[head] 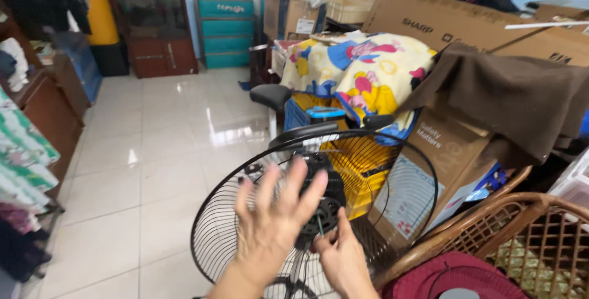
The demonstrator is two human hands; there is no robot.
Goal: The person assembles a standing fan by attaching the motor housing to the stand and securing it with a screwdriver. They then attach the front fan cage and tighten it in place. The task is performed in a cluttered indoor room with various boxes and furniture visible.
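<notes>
Nearest the camera: left hand [270,219] hovering with all 5 fingers [310,196] spread wide, gripping nothing, slightly blurred, in front of the black motor hub [325,198] of a standing fan. Just beside it, right hand [343,256] pressing low against the hub, thumb and forefinger pinching near a thin green-tipped rod [319,225] at the hub's underside; whether pinching the rod itself, impossible to tell. Surrounding both hands: the fan's rear wire guard [215,225], round, black, blades missing, standing upright on a white tiled floor [153,151].

At lower right, touching the guard's rim: a woven rattan chair [527,237], with a dark red fan part [454,277] lying just in front of it.

Behind the guard: a yellow plastic crate [362,164], a blue crate [297,115], and a leaning cardboard box [442,151]. Above those, a yellow cartoon-print blanket [362,72] draping over the pile, and a brown cloth [509,96] hanging over flattened cardboard sheets [442,19].

Along the left edge: folded clothing [21,151] stacking beside a brown wooden cabinet [49,102].

Farthest back: a teal drawer unit [224,19], a dark wooden cupboard [153,29] and a yellow bin [101,16] standing against the far wall.
</notes>
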